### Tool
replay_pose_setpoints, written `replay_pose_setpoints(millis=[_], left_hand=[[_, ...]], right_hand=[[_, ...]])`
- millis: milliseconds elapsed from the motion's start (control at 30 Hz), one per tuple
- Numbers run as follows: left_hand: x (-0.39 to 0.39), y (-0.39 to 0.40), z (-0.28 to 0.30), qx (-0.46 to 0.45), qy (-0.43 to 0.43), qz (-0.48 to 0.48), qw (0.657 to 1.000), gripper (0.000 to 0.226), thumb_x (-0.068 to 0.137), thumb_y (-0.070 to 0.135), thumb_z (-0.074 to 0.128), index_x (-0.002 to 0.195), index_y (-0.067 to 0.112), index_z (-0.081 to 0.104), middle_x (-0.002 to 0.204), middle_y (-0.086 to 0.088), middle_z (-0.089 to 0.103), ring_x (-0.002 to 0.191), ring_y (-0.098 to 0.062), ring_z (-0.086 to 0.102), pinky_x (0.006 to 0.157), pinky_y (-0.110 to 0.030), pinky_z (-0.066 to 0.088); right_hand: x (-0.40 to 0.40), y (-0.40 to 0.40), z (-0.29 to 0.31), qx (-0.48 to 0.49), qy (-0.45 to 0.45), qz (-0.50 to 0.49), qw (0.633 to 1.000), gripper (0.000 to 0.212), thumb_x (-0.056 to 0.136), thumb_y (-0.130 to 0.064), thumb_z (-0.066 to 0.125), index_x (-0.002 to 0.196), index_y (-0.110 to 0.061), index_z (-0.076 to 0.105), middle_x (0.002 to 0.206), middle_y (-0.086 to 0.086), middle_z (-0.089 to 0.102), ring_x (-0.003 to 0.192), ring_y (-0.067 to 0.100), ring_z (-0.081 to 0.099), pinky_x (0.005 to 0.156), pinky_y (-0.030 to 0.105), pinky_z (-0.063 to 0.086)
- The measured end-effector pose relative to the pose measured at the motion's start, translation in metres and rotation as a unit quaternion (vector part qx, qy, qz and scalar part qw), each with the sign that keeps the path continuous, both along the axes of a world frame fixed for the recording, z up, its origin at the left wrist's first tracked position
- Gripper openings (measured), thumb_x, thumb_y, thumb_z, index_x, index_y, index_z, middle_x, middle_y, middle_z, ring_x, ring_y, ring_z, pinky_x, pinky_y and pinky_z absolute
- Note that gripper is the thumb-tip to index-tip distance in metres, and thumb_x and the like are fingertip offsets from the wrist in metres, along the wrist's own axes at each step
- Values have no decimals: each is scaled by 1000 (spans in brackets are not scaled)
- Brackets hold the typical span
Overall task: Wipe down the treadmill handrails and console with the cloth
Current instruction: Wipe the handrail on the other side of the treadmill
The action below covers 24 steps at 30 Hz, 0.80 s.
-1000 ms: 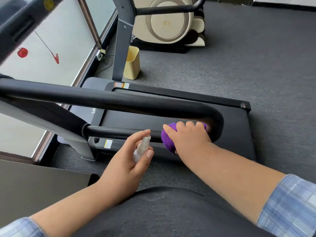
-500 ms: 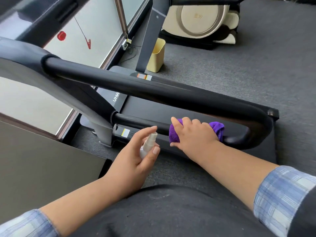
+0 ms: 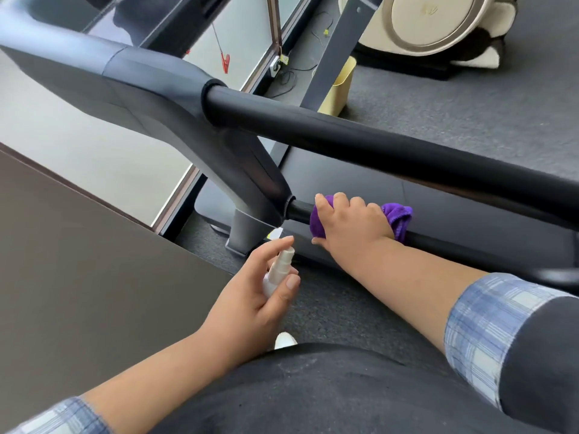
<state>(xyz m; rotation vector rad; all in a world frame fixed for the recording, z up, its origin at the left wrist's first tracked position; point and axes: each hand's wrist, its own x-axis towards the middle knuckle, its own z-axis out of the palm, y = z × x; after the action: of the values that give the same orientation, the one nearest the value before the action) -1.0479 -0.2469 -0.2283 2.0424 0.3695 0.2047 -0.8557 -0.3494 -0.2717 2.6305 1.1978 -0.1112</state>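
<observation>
The right hand (image 3: 351,223) has its grip clamped on a purple cloth (image 3: 396,219), fingers curled over the top of it and pressing it round the thin lower handrail (image 3: 445,241) of the treadmill, just beside the point where that rail meets the grey upright (image 3: 219,145); a fold of cloth sticks out on the far side of the knuckles. The left hand (image 3: 250,305) hangs nearer the body and lower, its grip closed round a small white spray bottle (image 3: 277,272), the forefinger resting on top of the nozzle and the thumb along the side. The thick upper handrail (image 3: 360,142) runs across above both hands, apart from them. Beyond the rails lie the dark treadmill deck (image 3: 351,186), a yellow bin (image 3: 340,86) on the grey carpet (image 3: 470,98) and a cream machine (image 3: 435,23) farther back
</observation>
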Motion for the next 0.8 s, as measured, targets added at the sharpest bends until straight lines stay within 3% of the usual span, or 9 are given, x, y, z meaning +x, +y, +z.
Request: replay_pose_setpoints(millis=[133, 233, 333, 467, 700, 800], left_hand=[[-10, 21, 1, 8, -6, -4, 1000, 42, 89, 51, 51, 125, 65, 36, 99, 16, 63, 83, -12, 65, 79, -34, 54], [-13, 27, 3, 15, -5, -20, 1000, 42, 89, 51, 51, 126, 63, 36, 99, 15, 63, 81, -15, 64, 78, -35, 54], [-11, 26, 5, 13, -3, -35, 999, 42, 88, 52, 51, 125, 64, 36, 101, 17, 63, 85, -9, 65, 80, -29, 52], [1, 11, 12, 3, -18, -65, 998, 42, 90, 46, 54, 121, 68, 37, 98, 16, 63, 79, -10, 63, 75, -19, 50], [23, -39, 11, 2, -7, -92, 996, 40, 83, 60, 48, 119, 71, 35, 99, 16, 63, 76, -13, 69, 71, -35, 55], [31, -66, 15, 7, -5, -89, 996, 35, 89, 59, 48, 116, 75, 32, 96, 10, 65, 76, -9, 69, 67, -36, 54]], right_hand=[[-4, 46, -2, 7, 26, -6, 1000, 88, 91, -66, 52, 155, -18, 15, 131, 11, 48, 109, 31, 56, 79, 41, 43], [-4, 66, 0, 1, 51, -29, 998, 81, 89, -67, 53, 146, -15, 28, 128, 12, 51, 110, 33, 57, 79, 43, 43], [-6, 62, 1, 10, 39, -25, 999, 74, 89, -68, 52, 137, -15, 34, 122, 11, 53, 105, 32, 57, 77, 43, 43], [-6, 36, 4, 22, 37, -21, 999, 75, 92, -56, 57, 149, -23, 21, 129, 11, 50, 111, 32, 53, 83, 44, 44], [9, -59, 19, 28, 71, -60, 995, 78, 87, -59, 64, 147, -29, 25, 132, 9, 51, 116, 33, 51, 89, 47, 43], [15, -108, 28, 40, 87, -80, 992, 78, 83, -64, 65, 145, -32, 30, 128, 6, 53, 114, 31, 52, 89, 46, 42]])
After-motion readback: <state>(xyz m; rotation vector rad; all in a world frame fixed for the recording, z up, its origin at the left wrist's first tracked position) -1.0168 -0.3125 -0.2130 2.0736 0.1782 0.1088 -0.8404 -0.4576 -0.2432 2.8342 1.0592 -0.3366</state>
